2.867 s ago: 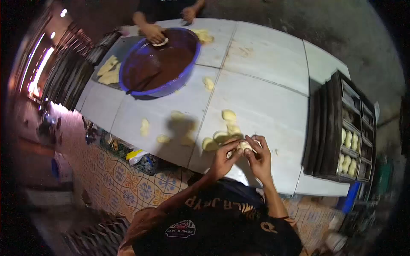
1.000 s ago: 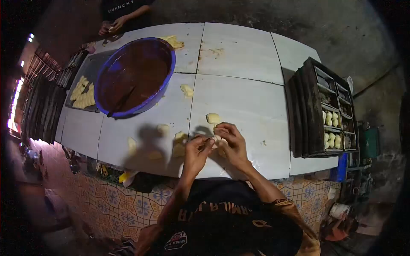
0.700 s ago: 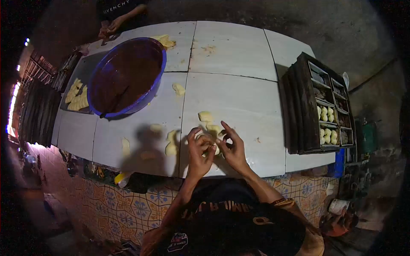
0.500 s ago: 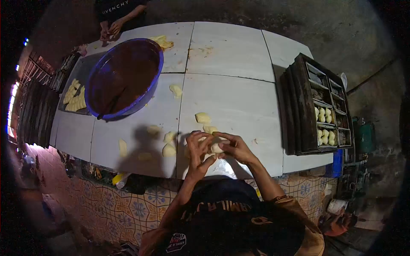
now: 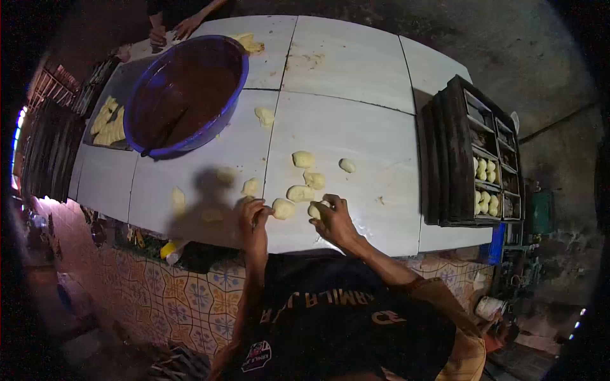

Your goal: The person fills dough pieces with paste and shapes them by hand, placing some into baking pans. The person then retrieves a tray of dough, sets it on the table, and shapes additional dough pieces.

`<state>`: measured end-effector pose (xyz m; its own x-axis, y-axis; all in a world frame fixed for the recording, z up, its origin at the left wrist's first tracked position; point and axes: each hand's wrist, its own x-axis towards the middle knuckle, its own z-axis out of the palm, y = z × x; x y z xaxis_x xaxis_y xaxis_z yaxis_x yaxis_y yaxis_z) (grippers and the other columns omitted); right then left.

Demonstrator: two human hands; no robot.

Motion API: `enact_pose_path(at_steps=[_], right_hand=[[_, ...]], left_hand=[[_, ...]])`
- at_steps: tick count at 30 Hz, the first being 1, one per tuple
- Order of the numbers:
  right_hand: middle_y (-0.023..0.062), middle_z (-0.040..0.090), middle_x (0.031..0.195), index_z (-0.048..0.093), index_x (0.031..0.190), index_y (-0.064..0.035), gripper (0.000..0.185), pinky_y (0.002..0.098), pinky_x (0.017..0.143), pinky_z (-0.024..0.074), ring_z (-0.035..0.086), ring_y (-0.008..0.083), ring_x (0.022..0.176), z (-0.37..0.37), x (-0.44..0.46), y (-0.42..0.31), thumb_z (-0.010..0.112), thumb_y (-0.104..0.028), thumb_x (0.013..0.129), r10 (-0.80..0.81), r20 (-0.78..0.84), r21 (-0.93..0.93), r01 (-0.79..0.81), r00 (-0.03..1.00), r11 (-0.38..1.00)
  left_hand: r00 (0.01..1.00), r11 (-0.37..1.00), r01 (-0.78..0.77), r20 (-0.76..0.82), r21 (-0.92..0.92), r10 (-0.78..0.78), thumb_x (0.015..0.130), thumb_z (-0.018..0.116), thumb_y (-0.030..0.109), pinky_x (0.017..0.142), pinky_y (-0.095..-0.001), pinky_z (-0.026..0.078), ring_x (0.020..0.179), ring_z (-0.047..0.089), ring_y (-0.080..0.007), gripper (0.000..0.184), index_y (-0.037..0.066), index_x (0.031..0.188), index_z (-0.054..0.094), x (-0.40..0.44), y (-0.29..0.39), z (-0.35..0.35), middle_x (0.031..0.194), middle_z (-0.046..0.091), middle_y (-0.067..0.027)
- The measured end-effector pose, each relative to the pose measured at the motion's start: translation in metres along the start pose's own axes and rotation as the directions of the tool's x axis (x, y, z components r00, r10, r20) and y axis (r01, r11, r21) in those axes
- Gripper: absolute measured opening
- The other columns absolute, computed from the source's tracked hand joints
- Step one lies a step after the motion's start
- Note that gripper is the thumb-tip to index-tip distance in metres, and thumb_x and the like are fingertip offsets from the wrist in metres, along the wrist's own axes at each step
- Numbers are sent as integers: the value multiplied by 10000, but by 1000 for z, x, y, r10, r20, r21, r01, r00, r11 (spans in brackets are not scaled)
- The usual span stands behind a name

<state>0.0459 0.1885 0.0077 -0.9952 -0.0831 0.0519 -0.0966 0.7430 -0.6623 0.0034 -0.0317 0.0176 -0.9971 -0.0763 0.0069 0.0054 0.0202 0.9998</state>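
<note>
Lower centre of frame, a rounded pale-yellow dough lump (image 5: 283, 209) lies just right of the half-curled left hand (image 5: 253, 219), grip unclear; the right hand (image 5: 336, 223) pinches a smaller pale lump (image 5: 314, 211)

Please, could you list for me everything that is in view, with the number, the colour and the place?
Table: one, white, centre
Loose dough pieces: about ten, pale yellow, on the table
Held dough piece: one, pale yellow, in the right hand
Basin: one, blue-purple, table's far left
Filling: one mass, brown, in the basin
Flattened dough: pale yellow, behind the basin, count unclear
Tray: one, grey, left of the basin, holding yellow dough
Compartmented trays: one stack, dark, table's right
Shaped dough: six, pale yellow, in two compartments
Floor: one, orange-blue pattern, below
Co-worker's hands: two, far left
Left hand: one, beside a loose piece
Right hand: one, holding dough
</note>
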Motion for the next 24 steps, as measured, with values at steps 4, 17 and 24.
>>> enact_pose_path(at_steps=[4, 17, 24], right_hand=[[180, 475, 1188, 641, 1114, -28, 366, 405, 826, 504, 536, 325, 1046, -3, 22, -15, 705, -70, 756, 94, 31, 416, -99, 995, 904], [161, 421, 1353, 646, 1020, -16, 464, 430, 980, 375, 428, 313, 1233, -38, 82, -86, 470, -440, 954, -164, -172, 618, 236, 971, 750], [136, 364, 1402, 139, 1470, -79, 1076, 426, 1026, 347, 383, 259, 1258, -19, 109, -78, 792, -437, 693, -328, -30, 751, 238, 944, 616]], left_hand=[[989, 996, 62, 139, -66, -53, 909, 564, 118, 828, -290, 477, 923, 601, -169, 213, -21, 1069, 584, -17, 13, 25, 965, 627, -91], [986, 882, 165, 101, -441, -134, 830, 700, 84, 670, -225, 486, 740, 615, -77, 134, -22, 911, 689, 3, 43, 44, 851, 687, -50], [689, -203, 719, 720, -665, 80, 810, 557, 645, 912, -441, 450, 1130, 530, -286, 877, -45, 1332, 413, 41, 48, 23, 1276, 518, -199]])
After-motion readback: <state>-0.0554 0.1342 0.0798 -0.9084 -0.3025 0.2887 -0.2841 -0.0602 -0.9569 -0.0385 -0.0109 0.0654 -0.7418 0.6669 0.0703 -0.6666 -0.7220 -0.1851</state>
